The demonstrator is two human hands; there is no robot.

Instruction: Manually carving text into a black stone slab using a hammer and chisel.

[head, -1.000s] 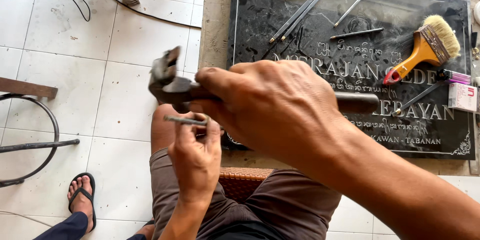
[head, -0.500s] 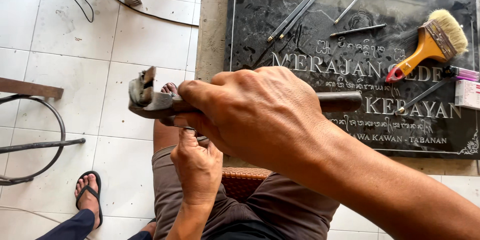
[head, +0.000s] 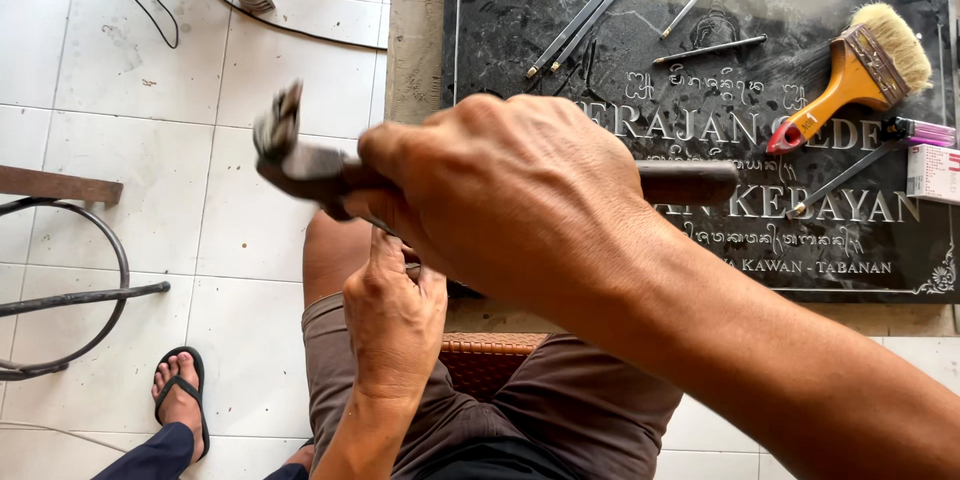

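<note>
Right hand: the right hand [head: 500,195] is clenched tight around the middle of a hammer [head: 330,175], held up over the person's lap.
Hammer: its worn metal head points left and looks a bit blurry; the dark wooden handle sticks out to the right, past the fist.
Left hand: the left hand [head: 393,315] sits just under the hammer, fingers curled in. It may be pinching a thin metal tool, but the fist above hides it, so I cannot tell for sure.
Stone slab: a dark carved stone slab [head: 520,30] lies flat in front of the knees, with pale letters cut into it.
On the slab: a few thin metal chisels [head: 580,25] lie near the top edge, well apart from both hands. A paintbrush [head: 850,75] with an orange handle lies on the right side.
Nearby: a foot in a black sandal [head: 180,400] rests on the white floor tiles at the lower left.
Doing it well: I think short, gentle taps are best, with the lower fingers kept clear of the hammer head and the eyes on the spot being hit.
</note>
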